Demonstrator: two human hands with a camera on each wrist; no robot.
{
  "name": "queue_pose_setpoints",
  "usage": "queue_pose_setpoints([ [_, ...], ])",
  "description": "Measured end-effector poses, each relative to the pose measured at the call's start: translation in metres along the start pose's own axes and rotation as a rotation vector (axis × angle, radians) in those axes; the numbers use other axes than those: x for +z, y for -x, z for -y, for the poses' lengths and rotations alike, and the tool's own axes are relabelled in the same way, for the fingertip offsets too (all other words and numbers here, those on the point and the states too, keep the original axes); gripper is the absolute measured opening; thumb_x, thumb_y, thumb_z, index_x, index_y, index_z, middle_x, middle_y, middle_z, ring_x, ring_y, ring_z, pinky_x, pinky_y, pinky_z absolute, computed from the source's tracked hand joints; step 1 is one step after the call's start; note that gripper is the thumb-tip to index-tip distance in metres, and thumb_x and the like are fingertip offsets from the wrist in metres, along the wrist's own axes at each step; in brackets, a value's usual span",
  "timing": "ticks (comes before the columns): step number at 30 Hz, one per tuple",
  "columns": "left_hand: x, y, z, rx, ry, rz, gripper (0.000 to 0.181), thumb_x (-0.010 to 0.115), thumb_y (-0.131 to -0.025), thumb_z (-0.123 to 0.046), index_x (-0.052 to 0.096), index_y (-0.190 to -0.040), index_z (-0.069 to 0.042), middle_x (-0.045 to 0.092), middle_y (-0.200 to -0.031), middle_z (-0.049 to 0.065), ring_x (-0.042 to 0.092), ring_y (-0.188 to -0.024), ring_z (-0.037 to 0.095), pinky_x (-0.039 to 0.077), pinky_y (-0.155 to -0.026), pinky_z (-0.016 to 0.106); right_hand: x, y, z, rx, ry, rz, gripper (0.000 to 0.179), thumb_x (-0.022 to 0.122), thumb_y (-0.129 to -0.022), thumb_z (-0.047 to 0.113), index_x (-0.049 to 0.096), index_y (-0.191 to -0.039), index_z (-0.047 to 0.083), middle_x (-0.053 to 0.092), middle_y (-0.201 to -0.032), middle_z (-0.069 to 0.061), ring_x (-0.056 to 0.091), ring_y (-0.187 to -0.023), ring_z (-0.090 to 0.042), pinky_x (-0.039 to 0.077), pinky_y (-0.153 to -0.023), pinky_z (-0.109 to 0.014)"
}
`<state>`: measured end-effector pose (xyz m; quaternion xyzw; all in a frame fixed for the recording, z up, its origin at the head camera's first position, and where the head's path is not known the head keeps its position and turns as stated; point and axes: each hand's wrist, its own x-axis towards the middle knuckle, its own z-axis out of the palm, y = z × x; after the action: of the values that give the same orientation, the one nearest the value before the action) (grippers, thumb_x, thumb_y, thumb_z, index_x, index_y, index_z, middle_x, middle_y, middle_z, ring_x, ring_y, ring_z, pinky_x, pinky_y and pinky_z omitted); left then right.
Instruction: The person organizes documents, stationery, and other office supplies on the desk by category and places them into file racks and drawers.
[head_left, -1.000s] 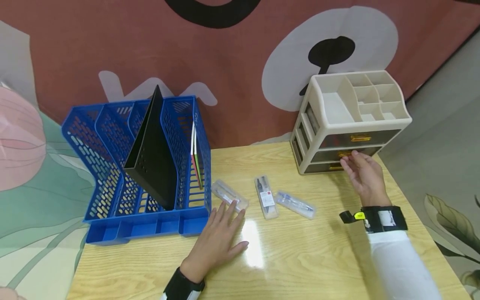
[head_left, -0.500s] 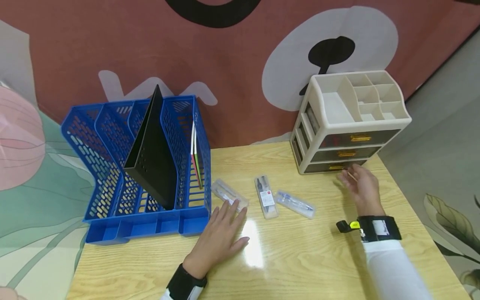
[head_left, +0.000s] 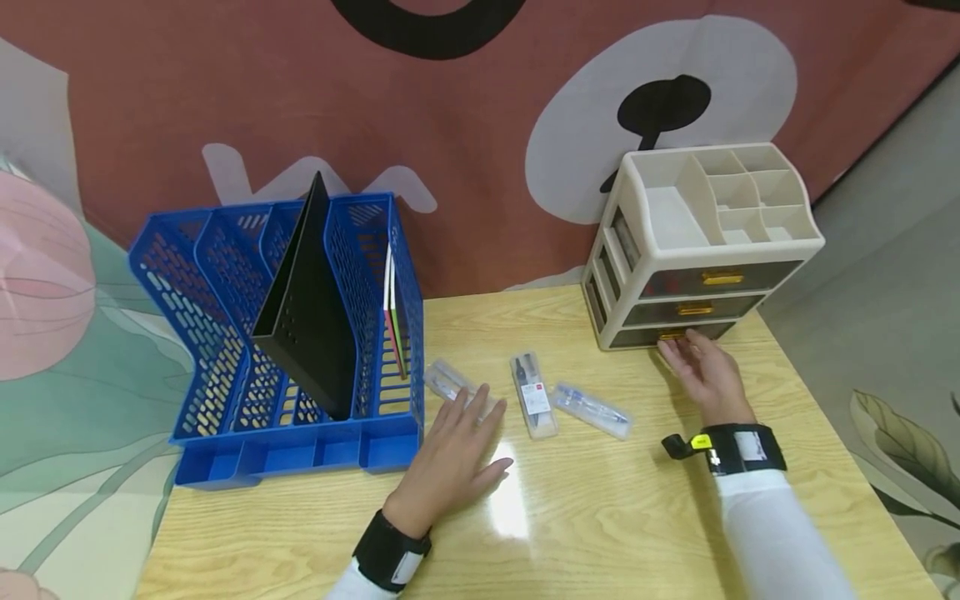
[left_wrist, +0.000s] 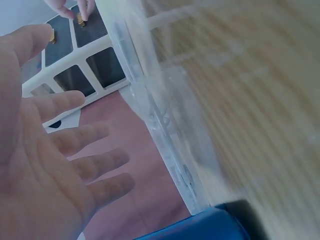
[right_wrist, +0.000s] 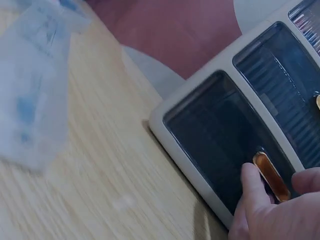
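In the head view my right hand (head_left: 712, 375) is at the lowest drawer of a cream drawer organizer (head_left: 615, 325). Its thumb and fingertips pinch the gold drawer handle (right_wrist: 271, 175), seen closer in the right wrist view; all drawers stand closed. My left hand (head_left: 450, 458) lies flat with fingers spread, its fingertips over the near end of a clear pen case (head_left: 446, 377), partly covering it; whether they touch it I cannot tell. Beside it on the table lie a clear case with dark pens and a white label (head_left: 534, 396) and a clear case with blue-tinted contents (head_left: 594, 411).
A blue file rack (head_left: 300, 454) stands at the left, holding a black folder (head_left: 315, 333) and thin booklets (head_left: 392, 325). Open compartments top the organizer. A printed cloth (head_left: 465, 167) hangs behind the wooden table (head_left: 600, 517).
My right hand has moved from the middle drawer's handle down to the lowest drawer's handle. The left hand has shifted slightly right and up. Drawers and pen cases look unmoved.
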<state>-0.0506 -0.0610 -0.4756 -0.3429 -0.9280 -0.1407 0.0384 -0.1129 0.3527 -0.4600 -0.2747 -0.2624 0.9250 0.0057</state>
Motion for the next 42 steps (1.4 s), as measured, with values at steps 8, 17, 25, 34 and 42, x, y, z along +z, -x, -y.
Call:
queue_pose_setpoints([
  [8,0.004,-0.013,-0.005,-0.024,0.02,0.021,0.076,0.052,-0.091,-0.058,0.035,-0.152,-0.015,0.032,-0.157,0.019,0.026,-0.141,0.043,0.033,-0.109,0.062,0.001,-0.006,-0.004,0.016,-0.124,-0.058,0.024,0.058,-0.093,-0.004,0.049,-0.114,0.004,0.047,-0.108,-0.011,0.056,-0.102,-0.021,0.047,-0.102,-0.032],
  [17,0.005,-0.013,-0.004,-0.092,0.04,0.088,0.08,0.051,-0.09,-0.061,0.028,-0.154,-0.019,0.023,-0.16,0.018,0.019,-0.144,0.044,0.027,-0.112,0.064,-0.006,-0.001,-0.009,0.004,-0.067,-0.042,0.027,0.059,-0.093,-0.002,0.052,-0.118,0.005,0.049,-0.111,-0.01,0.056,-0.104,-0.02,0.048,-0.101,-0.032],
  [25,0.005,-0.011,-0.003,-0.078,0.032,0.065,0.081,0.052,-0.089,-0.061,0.028,-0.154,-0.018,0.025,-0.16,0.019,0.019,-0.143,0.044,0.028,-0.111,0.064,-0.015,0.01,-0.007,-0.014,-0.013,-0.013,0.021,0.059,-0.093,-0.002,0.052,-0.112,0.001,0.051,-0.106,-0.012,0.061,-0.098,-0.022,0.049,-0.1,-0.031],
  [34,0.0,-0.009,-0.003,-0.074,0.03,0.08,0.081,0.051,-0.09,-0.062,0.029,-0.154,-0.018,0.026,-0.159,0.019,0.019,-0.143,0.044,0.029,-0.111,0.064,-0.027,0.026,-0.011,-0.056,0.06,0.049,0.011,0.054,-0.097,0.0,0.051,-0.108,0.0,0.05,-0.107,-0.012,0.059,-0.098,-0.02,0.049,-0.1,-0.03],
  [42,-0.003,-0.007,-0.002,-0.069,0.028,0.072,0.081,0.05,-0.09,-0.063,0.03,-0.154,-0.018,0.027,-0.159,0.019,0.019,-0.143,0.045,0.029,-0.111,0.063,-0.045,0.046,-0.013,-0.082,0.051,0.125,0.006,0.047,-0.099,-0.002,0.047,-0.106,-0.001,0.047,-0.109,-0.013,0.055,-0.102,-0.022,0.046,-0.104,-0.032],
])
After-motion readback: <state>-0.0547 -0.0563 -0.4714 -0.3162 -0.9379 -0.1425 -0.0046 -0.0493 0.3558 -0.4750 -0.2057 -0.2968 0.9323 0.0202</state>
